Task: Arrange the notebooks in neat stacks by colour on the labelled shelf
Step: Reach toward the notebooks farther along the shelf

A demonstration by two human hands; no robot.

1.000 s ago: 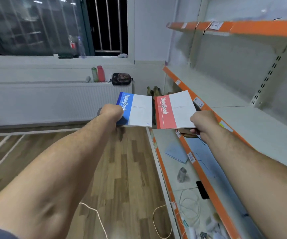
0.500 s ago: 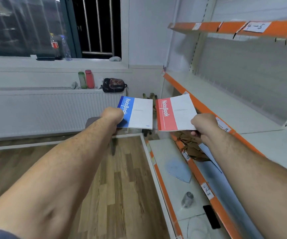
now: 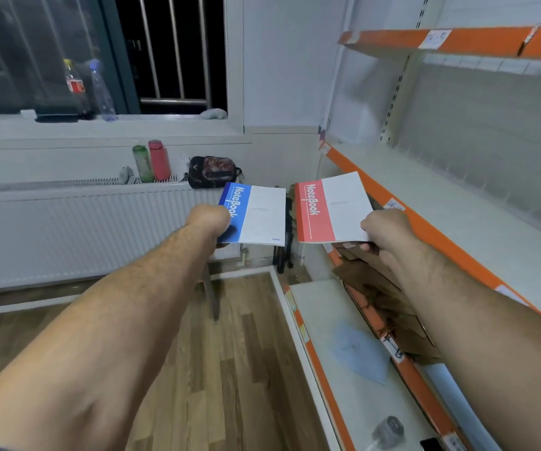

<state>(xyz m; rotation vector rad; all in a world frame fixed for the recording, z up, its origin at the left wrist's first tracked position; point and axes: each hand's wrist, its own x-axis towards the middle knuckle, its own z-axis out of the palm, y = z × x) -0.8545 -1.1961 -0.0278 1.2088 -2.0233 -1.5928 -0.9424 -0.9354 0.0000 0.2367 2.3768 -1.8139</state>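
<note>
Mid-frame, my left hand [image 3: 209,219] grips a blue notebook [image 3: 256,214]; my right hand [image 3: 384,231] pinches a red notebook [image 3: 331,208] beside the orange-edged shelf [image 3: 425,229], its labels probably handwritten, blurred.

A green bottle [image 3: 142,163] and a pink bottle [image 3: 159,160] stand side by side on the radiator [image 3: 83,229] at eleven o'clock, with a dark bag [image 3: 213,172] at their three o'clock. Two plastic bottles [image 3: 101,92] stand on the windowsill [image 3: 165,123] at ten o'clock. The wooden floor [image 3: 230,369] lies at six.
</note>
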